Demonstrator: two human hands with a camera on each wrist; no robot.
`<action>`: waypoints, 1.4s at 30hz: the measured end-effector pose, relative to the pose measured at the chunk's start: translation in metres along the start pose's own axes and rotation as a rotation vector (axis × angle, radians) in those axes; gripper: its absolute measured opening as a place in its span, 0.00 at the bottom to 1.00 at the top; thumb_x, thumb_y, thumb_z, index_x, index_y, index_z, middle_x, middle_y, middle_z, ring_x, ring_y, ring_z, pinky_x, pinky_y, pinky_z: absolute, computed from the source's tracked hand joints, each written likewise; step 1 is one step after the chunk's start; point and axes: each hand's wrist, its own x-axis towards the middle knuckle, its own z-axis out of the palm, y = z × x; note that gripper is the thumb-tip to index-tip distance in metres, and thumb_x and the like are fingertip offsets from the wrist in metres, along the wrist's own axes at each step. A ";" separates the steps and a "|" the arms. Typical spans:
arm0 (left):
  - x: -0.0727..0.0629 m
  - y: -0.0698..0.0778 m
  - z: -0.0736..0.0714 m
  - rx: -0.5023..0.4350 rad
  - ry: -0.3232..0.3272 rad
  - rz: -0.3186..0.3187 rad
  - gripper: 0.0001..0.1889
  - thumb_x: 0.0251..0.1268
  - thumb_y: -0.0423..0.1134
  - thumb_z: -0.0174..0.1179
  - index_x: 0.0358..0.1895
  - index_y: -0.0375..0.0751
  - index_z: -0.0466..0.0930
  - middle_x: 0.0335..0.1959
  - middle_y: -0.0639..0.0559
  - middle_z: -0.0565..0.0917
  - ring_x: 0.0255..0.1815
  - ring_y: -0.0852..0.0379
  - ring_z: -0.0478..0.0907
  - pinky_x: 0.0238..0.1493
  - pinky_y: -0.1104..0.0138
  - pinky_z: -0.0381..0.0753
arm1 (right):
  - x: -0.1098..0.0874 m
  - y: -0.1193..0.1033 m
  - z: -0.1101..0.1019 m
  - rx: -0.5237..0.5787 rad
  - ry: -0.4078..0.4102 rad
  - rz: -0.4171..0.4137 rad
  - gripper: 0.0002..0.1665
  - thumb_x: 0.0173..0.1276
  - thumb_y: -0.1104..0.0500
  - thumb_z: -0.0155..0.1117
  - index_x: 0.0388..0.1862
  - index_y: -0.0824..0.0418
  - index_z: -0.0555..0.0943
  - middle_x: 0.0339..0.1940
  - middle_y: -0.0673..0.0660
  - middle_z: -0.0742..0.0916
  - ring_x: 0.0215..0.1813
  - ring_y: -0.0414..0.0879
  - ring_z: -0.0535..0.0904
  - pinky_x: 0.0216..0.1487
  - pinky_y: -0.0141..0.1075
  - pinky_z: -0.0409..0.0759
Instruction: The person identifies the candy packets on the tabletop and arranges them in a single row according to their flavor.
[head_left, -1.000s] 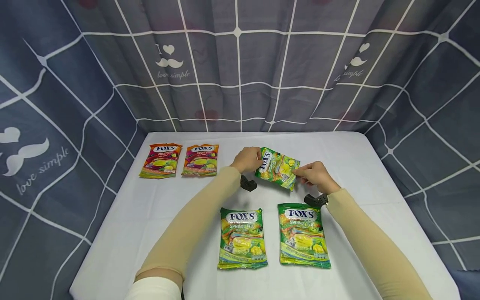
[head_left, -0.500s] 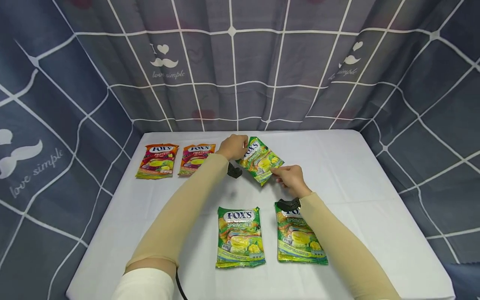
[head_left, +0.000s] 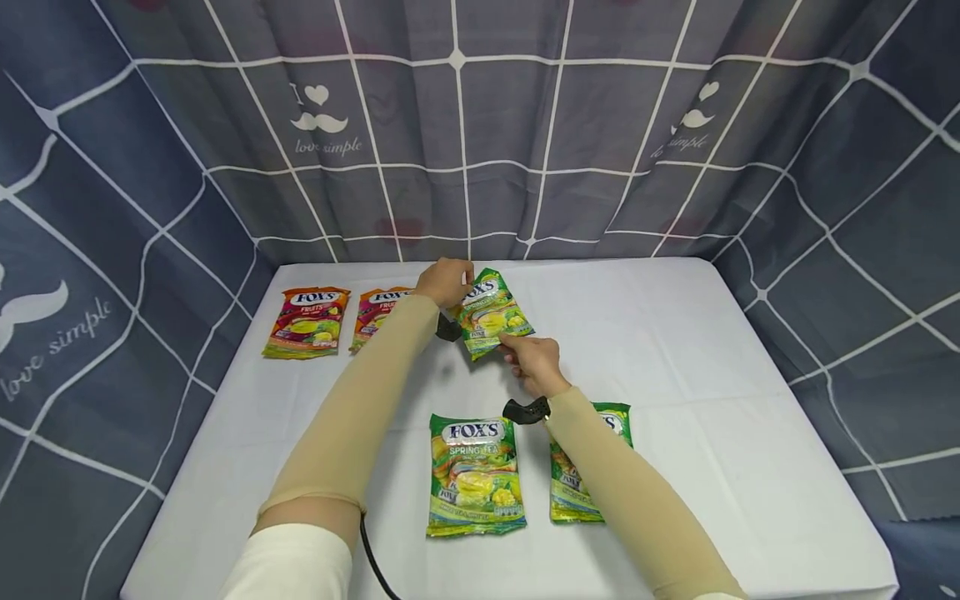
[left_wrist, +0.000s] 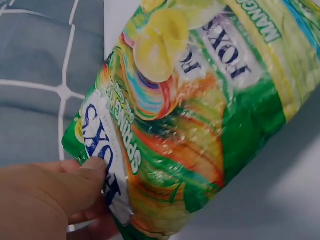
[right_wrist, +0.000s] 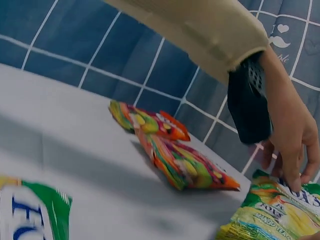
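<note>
A green Fox's Spring Tea candy bag (head_left: 491,312) is held tilted above the back of the white table by both hands. My left hand (head_left: 446,282) pinches its top end by the logo; in the left wrist view the thumb of that hand (left_wrist: 60,195) presses on the bag (left_wrist: 175,120). My right hand (head_left: 534,360) pinches the bag's lower edge between thumb and fingers. To the left lie two red Fox's Fruits bags, the outer one (head_left: 306,323) in full view and the inner one (head_left: 370,315) partly behind my left forearm.
Nearer the front of the white table (head_left: 720,467) lie two more Spring Tea bags: one in the middle (head_left: 476,477), and one to its right (head_left: 568,492) partly under my right forearm. A dark checked curtain (head_left: 405,200) stands behind the table and along its sides.
Both hands have carried the green candy bag leftward and slightly back, closer to the red bags. The bag has turned more upright. My right forearm now covers part of the front right bag.
</note>
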 end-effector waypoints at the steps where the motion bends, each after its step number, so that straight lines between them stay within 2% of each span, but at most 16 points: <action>1: 0.002 -0.003 0.001 -0.001 0.004 -0.002 0.05 0.83 0.40 0.64 0.52 0.46 0.85 0.59 0.41 0.86 0.43 0.46 0.79 0.48 0.52 0.79 | 0.000 0.001 0.004 0.020 0.007 0.009 0.15 0.76 0.60 0.76 0.51 0.73 0.89 0.35 0.59 0.93 0.21 0.36 0.77 0.20 0.26 0.70; 7: 0.010 -0.012 0.006 -0.013 0.026 -0.003 0.04 0.82 0.39 0.65 0.51 0.47 0.86 0.58 0.39 0.86 0.41 0.45 0.79 0.45 0.51 0.79 | -0.002 0.011 0.026 0.137 0.037 0.050 0.16 0.76 0.60 0.76 0.52 0.74 0.86 0.29 0.54 0.91 0.21 0.35 0.76 0.21 0.27 0.68; 13: 0.010 -0.017 0.007 -0.001 0.013 -0.007 0.04 0.81 0.38 0.66 0.50 0.45 0.87 0.61 0.39 0.86 0.50 0.43 0.82 0.52 0.49 0.81 | -0.003 0.023 0.046 0.215 0.067 0.093 0.13 0.76 0.63 0.75 0.49 0.73 0.85 0.26 0.53 0.90 0.19 0.34 0.75 0.19 0.26 0.67; 19: 0.011 -0.019 0.008 0.006 0.022 -0.014 0.03 0.81 0.35 0.66 0.48 0.43 0.88 0.58 0.39 0.87 0.50 0.42 0.82 0.52 0.49 0.82 | -0.003 0.025 0.060 0.279 0.038 0.137 0.13 0.78 0.63 0.73 0.53 0.72 0.85 0.27 0.53 0.90 0.19 0.34 0.77 0.19 0.26 0.67; 23: 0.017 -0.021 0.012 0.035 0.021 0.008 0.03 0.82 0.36 0.64 0.48 0.42 0.87 0.57 0.39 0.87 0.49 0.42 0.83 0.51 0.49 0.82 | -0.003 0.024 0.064 0.306 0.034 0.164 0.13 0.79 0.63 0.72 0.54 0.71 0.83 0.29 0.54 0.90 0.20 0.35 0.78 0.19 0.26 0.69; 32: 0.028 -0.025 0.021 0.026 0.023 -0.015 0.04 0.83 0.36 0.63 0.51 0.44 0.87 0.60 0.40 0.87 0.53 0.40 0.84 0.57 0.45 0.81 | 0.004 0.025 0.064 0.335 0.030 0.170 0.13 0.79 0.65 0.70 0.54 0.71 0.79 0.29 0.56 0.90 0.21 0.35 0.81 0.19 0.26 0.72; 38: 0.026 -0.023 0.021 0.017 -0.001 -0.053 0.06 0.84 0.36 0.61 0.54 0.42 0.85 0.60 0.42 0.87 0.58 0.41 0.84 0.65 0.43 0.78 | 0.009 0.028 0.065 0.330 0.030 0.170 0.12 0.78 0.65 0.71 0.53 0.72 0.81 0.30 0.56 0.91 0.22 0.36 0.82 0.21 0.26 0.74; 42: 0.025 -0.023 0.022 0.010 -0.033 -0.081 0.09 0.84 0.34 0.60 0.58 0.41 0.85 0.63 0.42 0.85 0.64 0.40 0.81 0.70 0.41 0.73 | 0.010 0.028 0.065 0.330 0.016 0.160 0.11 0.79 0.65 0.70 0.52 0.73 0.84 0.32 0.57 0.92 0.23 0.36 0.85 0.22 0.26 0.76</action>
